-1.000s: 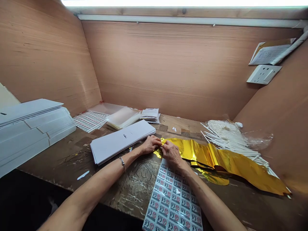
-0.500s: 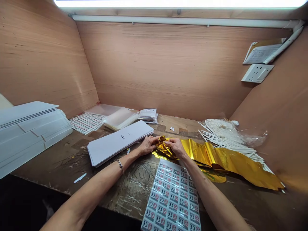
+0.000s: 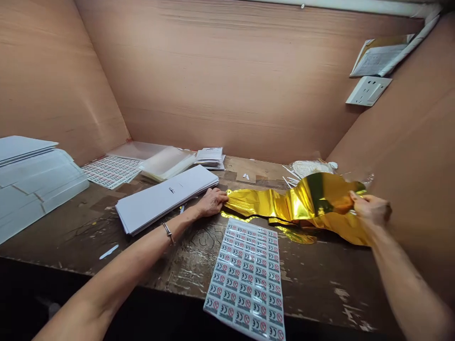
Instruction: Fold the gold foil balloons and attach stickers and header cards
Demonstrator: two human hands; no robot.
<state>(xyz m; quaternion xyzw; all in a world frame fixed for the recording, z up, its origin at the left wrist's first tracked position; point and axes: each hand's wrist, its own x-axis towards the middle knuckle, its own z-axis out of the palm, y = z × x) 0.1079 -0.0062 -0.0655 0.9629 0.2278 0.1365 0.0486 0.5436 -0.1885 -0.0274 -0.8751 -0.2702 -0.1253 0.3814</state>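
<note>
A long gold foil balloon lies stretched across the table, shiny and flat at its left end and curved up toward the right. My left hand pinches its left end, beside a stack of white card. At the far right my right hand is closed on the foil's raised part. More gold foil shows beneath the held piece. Just in front lies a sheet of CE stickers, its near end hanging over the table edge.
White plastic sticks and a clear bag sit behind the foil, partly hidden by it. Clear plastic sleeves, small stacked cards and another sticker sheet lie at the back left. Large white boxes stand at the left.
My right hand has moved far to the right, drawing the bunched foil out flat. My left hand stays at the foil's left end. The camera view has tilted down and shifted slightly.
</note>
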